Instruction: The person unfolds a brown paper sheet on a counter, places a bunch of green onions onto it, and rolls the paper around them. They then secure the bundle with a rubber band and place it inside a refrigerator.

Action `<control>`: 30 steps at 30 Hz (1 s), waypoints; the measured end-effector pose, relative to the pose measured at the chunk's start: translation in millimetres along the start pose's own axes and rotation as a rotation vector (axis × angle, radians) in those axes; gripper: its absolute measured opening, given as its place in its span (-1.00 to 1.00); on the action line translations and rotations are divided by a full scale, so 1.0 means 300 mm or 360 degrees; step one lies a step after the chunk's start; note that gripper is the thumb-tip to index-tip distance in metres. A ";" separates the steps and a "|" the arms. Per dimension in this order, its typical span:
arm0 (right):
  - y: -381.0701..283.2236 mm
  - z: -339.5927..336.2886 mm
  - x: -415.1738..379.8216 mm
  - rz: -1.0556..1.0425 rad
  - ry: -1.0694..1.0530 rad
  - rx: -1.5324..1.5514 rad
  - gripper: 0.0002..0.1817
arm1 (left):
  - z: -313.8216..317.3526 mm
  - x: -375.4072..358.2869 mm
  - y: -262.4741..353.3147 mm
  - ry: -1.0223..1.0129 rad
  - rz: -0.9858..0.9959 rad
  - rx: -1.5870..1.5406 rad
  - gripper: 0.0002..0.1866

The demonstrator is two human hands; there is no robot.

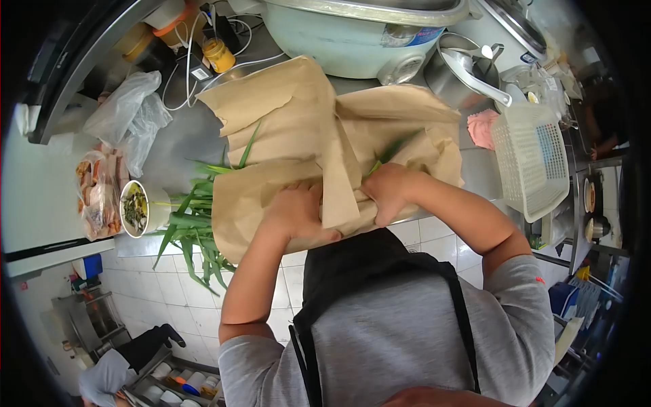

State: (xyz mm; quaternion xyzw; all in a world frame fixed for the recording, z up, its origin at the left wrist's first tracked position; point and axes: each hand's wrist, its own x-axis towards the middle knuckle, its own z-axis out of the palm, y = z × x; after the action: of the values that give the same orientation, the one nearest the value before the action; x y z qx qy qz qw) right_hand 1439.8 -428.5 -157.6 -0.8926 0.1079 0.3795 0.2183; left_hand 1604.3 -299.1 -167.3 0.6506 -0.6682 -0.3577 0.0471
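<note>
Brown paper (271, 136) lies in overlapping folds around long green leafy stalks (196, 217), whose leaves stick out at the left end and droop over the counter's front edge. My left hand (295, 210) grips the near roll of paper, with its thumb towards me and its fingers over the fold. To its right, my right hand (393, 190) is closed on the same paper, its fingertips partly hidden in the fold. A loose paper strip stands up between the two hands. More green shows through an opening beside my right hand.
A large pale tub (346, 44) stands behind the paper. On the left are a plastic bag (129, 112), bagged food (102, 193) and a cup (135, 209). A metal pot (451, 78) and white basket (529, 163) stand right. Another person (108, 373) is at lower left.
</note>
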 end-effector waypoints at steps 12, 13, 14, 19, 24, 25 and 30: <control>0.277 0.069 0.211 -0.0694 0.0106 0.1194 -0.17 | -0.008 0.312 -0.230 -0.0305 -0.0121 -0.0499 -0.41; 0.261 0.054 0.202 -0.0699 0.0194 0.1156 -0.13 | -0.013 0.316 -0.227 -0.0312 -0.0152 -0.0478 -0.43; 0.235 0.037 0.193 -0.0695 0.0320 0.1071 -0.09 | -0.016 0.312 -0.225 -0.0321 -0.0186 -0.0453 -0.45; -0.077 0.031 0.141 -0.0324 0.0770 0.0103 0.19 | 0.012 0.339 -0.271 -0.0431 0.0059 -0.0428 -0.63; -0.206 -0.062 0.160 -0.0002 0.0747 -0.0040 0.17 | -0.014 0.346 -0.286 -0.0540 0.0113 -0.0406 -0.69; -0.210 -0.067 0.162 0.0018 0.0689 0.0035 0.18 | -0.001 0.347 -0.298 -0.0508 0.0110 -0.0491 -0.70; -0.217 -0.066 0.145 -0.0050 0.0683 -0.0011 0.14 | 0.009 0.228 -0.295 0.0370 -0.0014 -0.0001 -0.72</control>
State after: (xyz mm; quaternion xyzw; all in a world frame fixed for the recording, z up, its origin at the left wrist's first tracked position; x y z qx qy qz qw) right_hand 1505.7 -381.6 -156.8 -0.9552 0.1368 0.1776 0.1931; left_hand 1666.6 -350.6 -244.6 0.6907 -0.6552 -0.2803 0.1229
